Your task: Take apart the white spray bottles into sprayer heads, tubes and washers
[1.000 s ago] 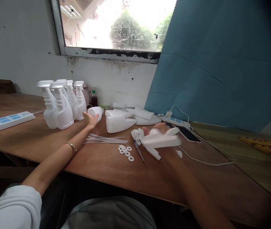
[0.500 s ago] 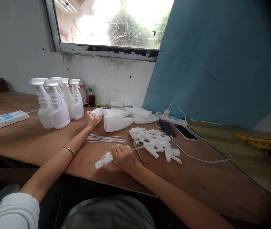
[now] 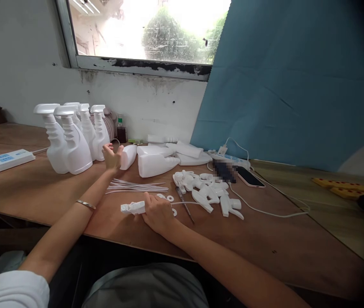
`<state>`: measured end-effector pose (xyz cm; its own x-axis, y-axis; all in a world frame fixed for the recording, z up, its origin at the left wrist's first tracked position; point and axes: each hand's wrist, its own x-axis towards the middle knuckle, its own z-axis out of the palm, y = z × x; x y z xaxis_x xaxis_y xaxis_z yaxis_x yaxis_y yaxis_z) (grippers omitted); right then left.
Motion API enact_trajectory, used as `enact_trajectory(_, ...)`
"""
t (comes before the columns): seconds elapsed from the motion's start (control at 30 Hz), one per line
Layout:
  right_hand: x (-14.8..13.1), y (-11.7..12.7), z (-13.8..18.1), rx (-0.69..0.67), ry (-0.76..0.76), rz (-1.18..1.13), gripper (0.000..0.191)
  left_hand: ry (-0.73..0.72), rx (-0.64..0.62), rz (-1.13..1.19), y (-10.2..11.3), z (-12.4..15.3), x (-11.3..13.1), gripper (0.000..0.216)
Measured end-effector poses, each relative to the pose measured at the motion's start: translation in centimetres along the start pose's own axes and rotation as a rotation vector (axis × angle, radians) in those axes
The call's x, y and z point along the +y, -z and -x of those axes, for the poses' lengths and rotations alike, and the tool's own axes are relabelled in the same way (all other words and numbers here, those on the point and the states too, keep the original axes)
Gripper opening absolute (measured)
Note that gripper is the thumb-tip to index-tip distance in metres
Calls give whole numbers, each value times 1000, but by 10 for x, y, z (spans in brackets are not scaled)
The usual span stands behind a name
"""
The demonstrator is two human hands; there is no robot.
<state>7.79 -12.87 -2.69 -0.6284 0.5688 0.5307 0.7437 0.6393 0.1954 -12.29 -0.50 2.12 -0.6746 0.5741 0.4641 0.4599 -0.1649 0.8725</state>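
My right hand (image 3: 158,212) is closed around a white trigger sprayer head (image 3: 133,208) low over the front of the table. The sprayer's nozzle points left, and its thin dip tube (image 3: 186,202) sticks out to the right. My left hand (image 3: 113,158) is open, fingers apart, at the left side of a white bottle (image 3: 128,157) lying on the table; whether it touches the bottle I cannot tell. Several thin white tubes (image 3: 137,186) lie between my hands. Small white ring washers (image 3: 170,198) lie behind my right hand.
Upright spray bottles (image 3: 78,149) stand at the left, near a power strip (image 3: 5,162). Empty white bottles (image 3: 158,164) lie at the back. Loose sprayer heads (image 3: 202,193), a screwdriver-like tool (image 3: 185,206), a phone (image 3: 249,176) and a white cable (image 3: 265,213) are on the right.
My left hand has let go of the lying bottle and shifted left, its fingers opening. My right hand has moved slightly left with the sprayer head, uncovering the ring washers.
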Motion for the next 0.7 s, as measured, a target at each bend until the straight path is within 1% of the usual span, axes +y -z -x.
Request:
enact_trajectory(0.1,2,2,2,12,-35,-3,6,-155,-16,-5,17,9,25,32)
enact_trajectory(0.17,4,5,2,29,-41,10,5,-262,-97,16,30,20,43,26)
enact_trajectory(0.2,5,6,2,39,-41,22,5,-312,-172,34,37,27,52,22)
enact_trajectory(0.27,8,9,2,64,-35,51,8,-387,-365,69,50,41,65,15)
enact_trajectory(0.3,10,11,1,77,-27,65,10,-427,-494,80,55,47,70,13)
enact_trajectory(0.33,12,13,1,87,-13,75,13,-498,-649,110,60,52,74,13)
enact_trajectory(0.37,14,15,1,102,13,81,15,-529,-817,122,63,56,77,12)
enact_trajectory(0.43,19,19,0,174,56,109,19,-489,-1119,109,65,61,81,13)
enact_trajectory(0.5,27,22,-2,263,37,153,20,-351,-1389,98,61,62,82,19)
enact_trajectory(0.53,32,23,-3,296,0,176,21,-280,-1486,103,58,61,82,26)
enact_trajectory(0.57,37,24,-5,314,-49,194,22,-225,-1557,112,54,60,81,35)
enact_trajectory(0.6,42,25,-7,311,-98,205,23,-190,-1598,128,50,59,79,44)
enact_trajectory(0.63,48,26,-8,302,-136,209,23,-179,-1615,156,47,59,77,53)
enact_trajectory(0.7,57,27,-10,286,-203,218,21,-205,-1624,250,41,60,73,67)
